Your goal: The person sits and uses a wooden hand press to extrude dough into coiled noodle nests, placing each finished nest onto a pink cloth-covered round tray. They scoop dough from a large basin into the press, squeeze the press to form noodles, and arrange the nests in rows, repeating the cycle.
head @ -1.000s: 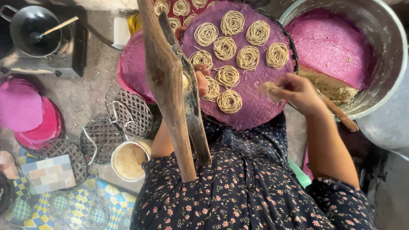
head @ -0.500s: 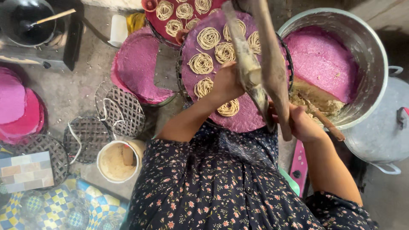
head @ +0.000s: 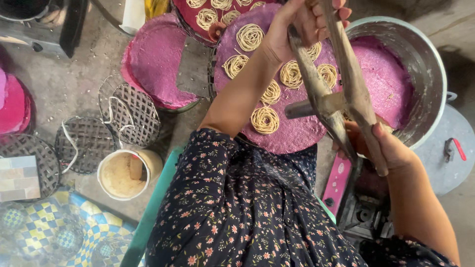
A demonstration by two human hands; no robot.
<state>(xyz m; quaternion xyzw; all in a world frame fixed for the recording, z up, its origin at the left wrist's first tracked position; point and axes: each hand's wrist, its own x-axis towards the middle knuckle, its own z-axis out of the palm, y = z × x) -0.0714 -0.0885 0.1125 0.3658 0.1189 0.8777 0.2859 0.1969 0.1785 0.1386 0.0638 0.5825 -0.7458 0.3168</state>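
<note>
A wooden two-handled noodle press (head: 336,84) with a dark metal cylinder hangs over the right edge of a round purple tray (head: 297,136). My left hand (head: 304,22) grips the far ends of its handles at the top of the view. My right hand (head: 388,148) grips the near ends. Several pale coiled noodle nests (head: 264,120) lie on the tray. A big metal pot (head: 430,74) holding a purple cloth-covered tray stands right of the press.
Another purple tray (head: 153,59) lies at left, one with more nests (head: 208,17) behind. Woven wire racks (head: 131,106) and a cream tub of flour (head: 121,175) sit on the floor. A grey lid (head: 452,153) lies at right, a stove (head: 49,29) top left.
The press has swung from the left side to the right edge of the tray. My left hand rose to the far handle ends, and my right hand took the near ends.
</note>
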